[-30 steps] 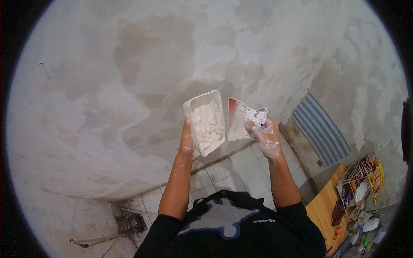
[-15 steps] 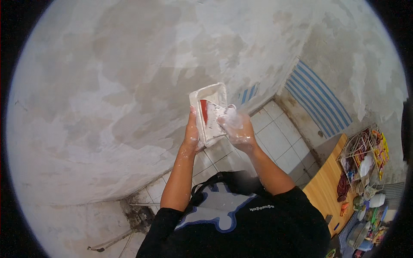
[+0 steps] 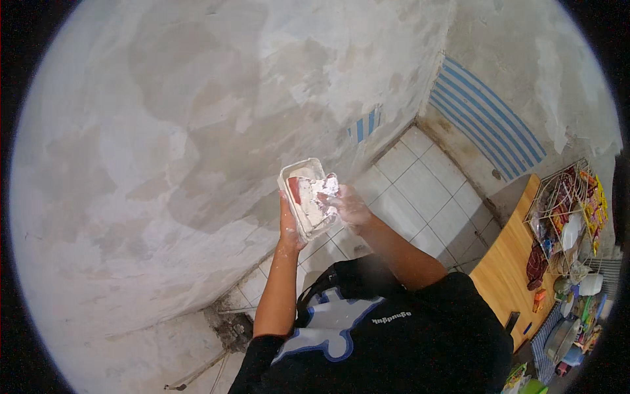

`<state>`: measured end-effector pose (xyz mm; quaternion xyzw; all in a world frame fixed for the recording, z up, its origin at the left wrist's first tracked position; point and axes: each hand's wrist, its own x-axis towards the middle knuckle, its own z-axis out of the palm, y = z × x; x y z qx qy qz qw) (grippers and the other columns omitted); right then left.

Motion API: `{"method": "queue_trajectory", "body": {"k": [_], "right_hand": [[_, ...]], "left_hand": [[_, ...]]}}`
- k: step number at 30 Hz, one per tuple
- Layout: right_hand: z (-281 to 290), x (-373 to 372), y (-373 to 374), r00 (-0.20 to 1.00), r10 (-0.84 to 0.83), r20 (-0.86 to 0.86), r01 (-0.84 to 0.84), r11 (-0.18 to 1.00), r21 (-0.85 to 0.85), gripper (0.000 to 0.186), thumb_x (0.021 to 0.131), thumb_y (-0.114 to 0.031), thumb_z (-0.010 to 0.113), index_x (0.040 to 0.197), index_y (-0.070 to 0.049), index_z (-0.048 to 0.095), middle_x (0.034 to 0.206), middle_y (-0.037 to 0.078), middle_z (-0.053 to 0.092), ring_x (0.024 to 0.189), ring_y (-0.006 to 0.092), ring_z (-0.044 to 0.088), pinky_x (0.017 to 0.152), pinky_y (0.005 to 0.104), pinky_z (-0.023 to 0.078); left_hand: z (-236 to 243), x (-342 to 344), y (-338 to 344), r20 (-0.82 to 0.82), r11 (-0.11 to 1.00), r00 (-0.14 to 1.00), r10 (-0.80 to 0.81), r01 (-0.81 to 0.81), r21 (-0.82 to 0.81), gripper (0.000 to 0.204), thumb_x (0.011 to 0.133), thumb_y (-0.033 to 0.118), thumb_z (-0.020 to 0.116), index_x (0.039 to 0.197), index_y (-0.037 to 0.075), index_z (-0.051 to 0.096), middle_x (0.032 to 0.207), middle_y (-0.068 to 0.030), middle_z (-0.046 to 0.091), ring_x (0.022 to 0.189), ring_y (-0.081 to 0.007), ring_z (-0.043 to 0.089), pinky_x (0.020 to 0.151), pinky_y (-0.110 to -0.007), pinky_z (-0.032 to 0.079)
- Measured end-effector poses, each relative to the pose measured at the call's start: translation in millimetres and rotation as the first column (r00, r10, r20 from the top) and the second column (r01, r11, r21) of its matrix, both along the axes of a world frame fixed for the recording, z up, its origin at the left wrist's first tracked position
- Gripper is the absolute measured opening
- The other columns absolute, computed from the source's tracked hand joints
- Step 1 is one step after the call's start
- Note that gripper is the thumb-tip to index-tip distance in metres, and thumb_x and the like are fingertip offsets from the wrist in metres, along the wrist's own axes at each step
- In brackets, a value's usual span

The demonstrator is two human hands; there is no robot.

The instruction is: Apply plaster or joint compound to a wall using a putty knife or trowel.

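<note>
My left hand (image 3: 288,225) is wrapped round the side of a white rectangular tub (image 3: 307,168), holding it tilted in front of the wall. White paste coats the inside of the tub. My right hand (image 3: 353,207), smeared white, grips a putty scraper (image 3: 294,190) with a red part, mostly covered in paste. The scraper lies over the tub's opening, and its handle is largely hidden by my fingers and the paste.
A patchy plastered wall (image 3: 197,98) rises ahead and to the left. White floor tiles (image 3: 420,190) lie below. At the right stands a wooden tabletop (image 3: 502,276) with a wire rack (image 3: 558,217) of packets and some kitchenware. Blue-striped panels (image 3: 485,118) cover parts of the walls.
Both hands, with the tub and scraper, have come lower and slightly left, nearer my body. The view has shifted a little.
</note>
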<state>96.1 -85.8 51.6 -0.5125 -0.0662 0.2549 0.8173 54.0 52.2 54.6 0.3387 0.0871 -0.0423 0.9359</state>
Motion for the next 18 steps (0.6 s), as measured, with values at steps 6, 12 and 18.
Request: {"method": "queue_trajectory", "body": {"k": [6, 12, 18], "right_hand": [[5, -1, -35, 0.948, -0.183, -0.261, 0.275, 0.884, 0.378, 0.028, 0.085, -0.014, 0.064, 0.108, -0.001, 0.058, 0.095, 0.009, 0.063, 0.086, 0.0201, 0.062, 0.077, 0.0322, 0.053], [-56, 26, -85, 0.828, -0.361, -0.429, 0.478, 0.855, 0.203, 0.022, 0.086, -0.01, 0.059, 0.102, 0.005, 0.057, 0.098, 0.011, 0.063, 0.087, 0.0203, 0.063, 0.073, 0.0322, 0.055], [-80, 23, -114, 0.715, -0.513, -0.475, 0.633, 0.764, 0.128, 0.024, 0.088, -0.006, 0.049, 0.111, 0.002, 0.053, 0.093, 0.008, 0.063, 0.079, 0.0199, 0.063, 0.072, 0.0324, 0.054]], "left_hand": [[-4, -3, 6, -0.142, 0.997, 0.989, -0.049, 0.039, -0.073, 0.069, 0.092, 0.059, 0.026, 0.14, 0.009, 0.031, 0.135, -0.0128, 0.044, 0.119, -0.0296, 0.048, 0.098, -0.045, 0.042], [-25, 19, -9, -0.176, 0.994, 0.979, -0.101, 0.091, -0.065, 0.066, 0.093, 0.057, 0.029, 0.137, 0.008, 0.035, 0.131, -0.0111, 0.048, 0.115, -0.0273, 0.051, 0.096, -0.042, 0.044], [-45, 52, -10, -0.328, 0.945, 0.886, -0.328, 0.307, -0.117, 0.071, 0.091, 0.061, 0.028, 0.139, 0.009, 0.033, 0.134, -0.0105, 0.046, 0.118, -0.0279, 0.049, 0.099, -0.043, 0.041]]}}
